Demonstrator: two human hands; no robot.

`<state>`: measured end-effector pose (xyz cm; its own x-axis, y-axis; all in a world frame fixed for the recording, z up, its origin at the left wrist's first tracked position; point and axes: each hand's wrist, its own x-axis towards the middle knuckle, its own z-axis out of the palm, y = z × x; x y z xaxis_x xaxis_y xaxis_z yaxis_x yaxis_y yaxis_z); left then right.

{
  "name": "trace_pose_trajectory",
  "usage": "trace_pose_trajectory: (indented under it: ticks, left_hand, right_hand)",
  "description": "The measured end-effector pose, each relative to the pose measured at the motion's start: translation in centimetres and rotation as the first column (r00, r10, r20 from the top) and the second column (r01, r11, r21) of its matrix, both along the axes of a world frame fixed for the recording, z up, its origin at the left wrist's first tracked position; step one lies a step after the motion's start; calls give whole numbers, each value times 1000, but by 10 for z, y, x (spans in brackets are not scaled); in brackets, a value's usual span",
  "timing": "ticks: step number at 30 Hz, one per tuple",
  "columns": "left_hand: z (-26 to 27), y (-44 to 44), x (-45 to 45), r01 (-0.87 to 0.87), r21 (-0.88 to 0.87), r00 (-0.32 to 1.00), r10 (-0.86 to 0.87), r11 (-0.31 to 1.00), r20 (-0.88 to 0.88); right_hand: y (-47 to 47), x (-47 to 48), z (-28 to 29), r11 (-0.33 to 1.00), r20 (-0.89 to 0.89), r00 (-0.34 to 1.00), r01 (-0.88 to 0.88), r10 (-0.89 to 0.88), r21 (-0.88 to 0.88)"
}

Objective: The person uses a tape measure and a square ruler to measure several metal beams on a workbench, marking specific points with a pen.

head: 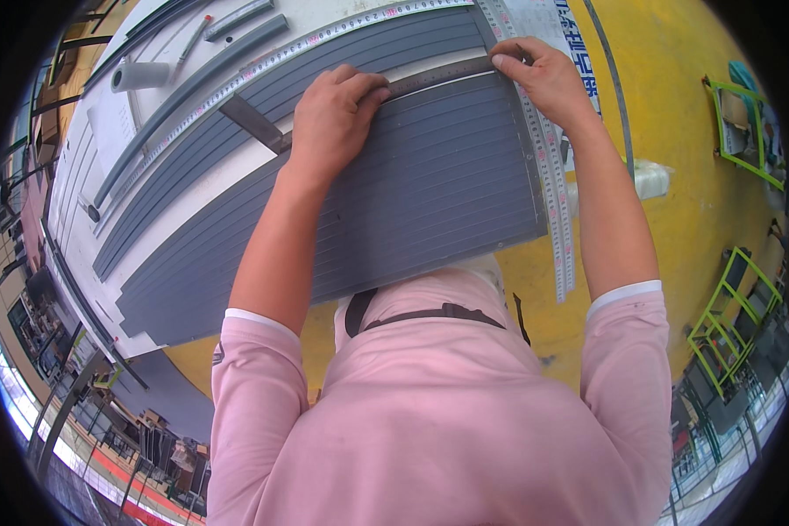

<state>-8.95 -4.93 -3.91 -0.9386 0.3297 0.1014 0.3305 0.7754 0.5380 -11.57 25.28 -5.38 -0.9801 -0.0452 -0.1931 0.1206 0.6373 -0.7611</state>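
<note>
A thin dark metal ruler (442, 74) lies across the grey slatted panel, along the upper edge of its large section (434, 158). My left hand (342, 112) pinches the ruler near its middle, between thumb and fingers. At the table's right edge, my right hand (538, 71) has its thumb and forefinger on the ruler's far end. A dark flat metal bar (253, 122) lies crosswise over the gap, left of my left hand. Beyond the gap is a narrower grey slatted section (368, 49). Printed measuring scales (544, 141) run along the right edge and another (283, 56) along the back.
On the white table (191, 177) at the back left are a grey curved strip (171, 112), a roll (139, 76), a red-tipped pen (194, 41) and a paper sheet (113, 131). Green metal frames (736, 315) stand on the yellow floor at right, near a clear plastic-wrapped bundle (651, 179).
</note>
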Motion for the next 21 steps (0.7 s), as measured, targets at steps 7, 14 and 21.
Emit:
trace_pose_trajectory:
  ticks: [7,14,21]
  left_hand:
    - [1,0,-1,-2,-5,1000,2,1000,-22]
    - [59,-5,0,-310,252,947,322,917,-7]
    - [105,12,37,-612,654,786,250,445,565]
  right_hand:
    - [-4,6,9,999,-9,999,44,-44,-27]
    - [-7,37,67,960,34,986,166,-162,-224]
    - [-28,168,97,858,333,898,-88,288,-506]
